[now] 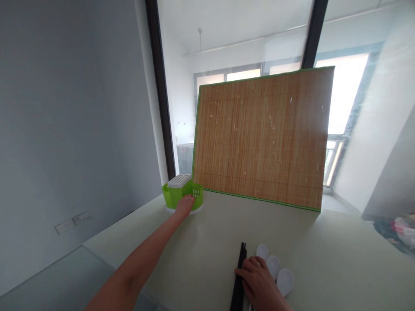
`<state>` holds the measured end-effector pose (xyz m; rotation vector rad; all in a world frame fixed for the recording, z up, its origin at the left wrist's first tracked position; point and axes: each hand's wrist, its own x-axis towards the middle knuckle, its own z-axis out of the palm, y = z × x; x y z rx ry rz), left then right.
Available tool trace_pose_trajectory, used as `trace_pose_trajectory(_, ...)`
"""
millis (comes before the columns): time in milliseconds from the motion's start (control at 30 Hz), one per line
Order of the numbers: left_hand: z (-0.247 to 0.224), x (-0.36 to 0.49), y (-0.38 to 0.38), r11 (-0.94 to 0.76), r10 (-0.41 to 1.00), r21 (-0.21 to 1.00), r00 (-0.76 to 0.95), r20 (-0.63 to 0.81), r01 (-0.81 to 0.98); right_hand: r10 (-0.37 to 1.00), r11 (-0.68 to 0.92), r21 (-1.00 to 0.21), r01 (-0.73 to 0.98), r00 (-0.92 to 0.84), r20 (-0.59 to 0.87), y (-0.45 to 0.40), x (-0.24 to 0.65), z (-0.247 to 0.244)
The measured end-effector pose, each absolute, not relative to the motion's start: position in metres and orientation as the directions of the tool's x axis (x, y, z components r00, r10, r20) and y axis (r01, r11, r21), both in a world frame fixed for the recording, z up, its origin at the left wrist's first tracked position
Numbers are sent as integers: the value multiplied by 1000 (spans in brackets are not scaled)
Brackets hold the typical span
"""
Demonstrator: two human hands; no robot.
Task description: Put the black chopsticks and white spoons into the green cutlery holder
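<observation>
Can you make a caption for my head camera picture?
Left hand at green caddy, right hand touching black chopsticks beside white spoons.

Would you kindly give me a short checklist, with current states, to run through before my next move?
1. Green caddy upright on the table: ok.
2. Left hand at the caddy's front: ok.
3. Left hand's grip on the caddy: cannot tell, fingers partly hidden.
4. Right hand at the black chopsticks: ok, fingers touching them.
5. Number of chopsticks: cannot tell, bunched together and partly cut off by the frame.
6. Three white spoon bowls in view beside the right hand: ok.
</observation>
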<state>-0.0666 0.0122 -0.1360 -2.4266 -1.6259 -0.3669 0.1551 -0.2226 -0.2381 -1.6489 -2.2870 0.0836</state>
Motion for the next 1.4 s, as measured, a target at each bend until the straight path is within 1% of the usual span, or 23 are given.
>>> trace_pose_trajectory(100,-145,-36,8,-431,860,-79,436,264,899,933,335,-250,908,-284,222,-224,152,-238)
trace_pose_trajectory(200,-153,9,-9,-525,810,-102,533,246,845,926,352,-269,897,-292,237,-224,150,-238)
trace_pose_trajectory(400,-161,106,-63,-723,653,-93,721,234,685,920,370,-259,892,-314,234,-223,151,-238)
trace_pose_trajectory(567,-168,161,-106,-822,532,-72,807,257,565,922,371,-292,882,-310,232,-224,151,-237)
trace_pose_trajectory(733,-175,185,-128,-857,482,-48,831,277,513,889,431,-335,838,-330,319,-225,152,-242)
trace_pose_trajectory(900,-168,181,-137,-874,466,-10,842,274,487,893,414,-296,861,-321,315,-225,153,-247)
trace_pose_trajectory(1000,-160,150,-145,-890,447,89,815,369,447,906,399,-297,868,-322,276,-224,154,-246)
trace_pose_trajectory(1067,-161,114,-150,-869,494,209,755,432,449,919,372,-309,875,-301,256,-223,155,-245)
trace_pose_trajectory(1100,-166,94,-152,-837,547,272,716,435,474,924,358,-317,878,-285,254,-222,156,-245)
trace_pose_trajectory(1167,-182,52,-155,-724,689,383,618,379,573,931,338,-335,880,-262,253,-219,157,-246)
trace_pose_trajectory(1233,-203,16,-157,-607,791,449,553,262,656,939,321,-353,879,-245,243,-217,157,-246)
trace_pose_trajectory(1267,-214,2,-159,-565,817,458,543,193,686,943,310,-359,881,-236,235,-216,157,-246)
trace_pose_trajectory(1333,-230,-16,-163,-509,842,439,534,75,740,949,291,-361,886,-219,227,-215,157,-246)
trace_pose_trajectory(1400,-238,-22,-167,-485,853,396,521,18,780,948,284,-362,888,-204,244,-216,156,-245)
